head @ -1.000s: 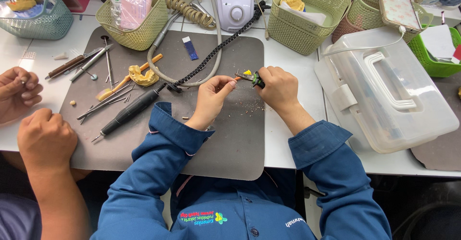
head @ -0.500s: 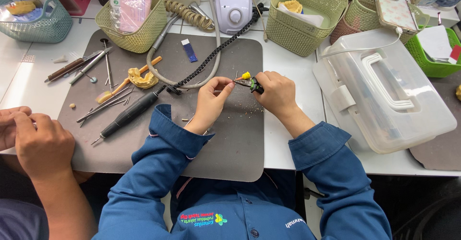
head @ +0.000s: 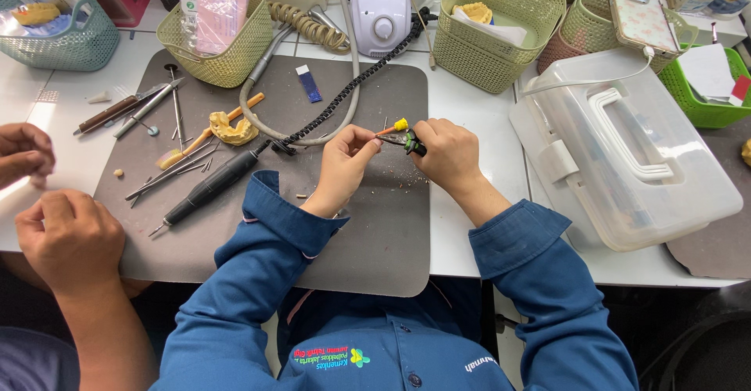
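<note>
Little had shifted since the earlier frame: small pliers (head: 408, 139) with a yellow tip stayed above the grey mat (head: 375, 234), clenched in the right hand (head: 447, 152), while the left hand (head: 348, 156) pinched their front end; a co-worker's hands (head: 47, 203) had drifted apart.

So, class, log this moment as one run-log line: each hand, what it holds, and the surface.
left hand: pinching small part | right hand: gripping pliers with yellow-tipped handles | surface: grey mat | nearby: black handpiece, clear plastic case

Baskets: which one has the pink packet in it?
The yellow-green woven basket at the grey mat's top-left corner; the teal basket and the other baskets hold no pink packet.
</note>
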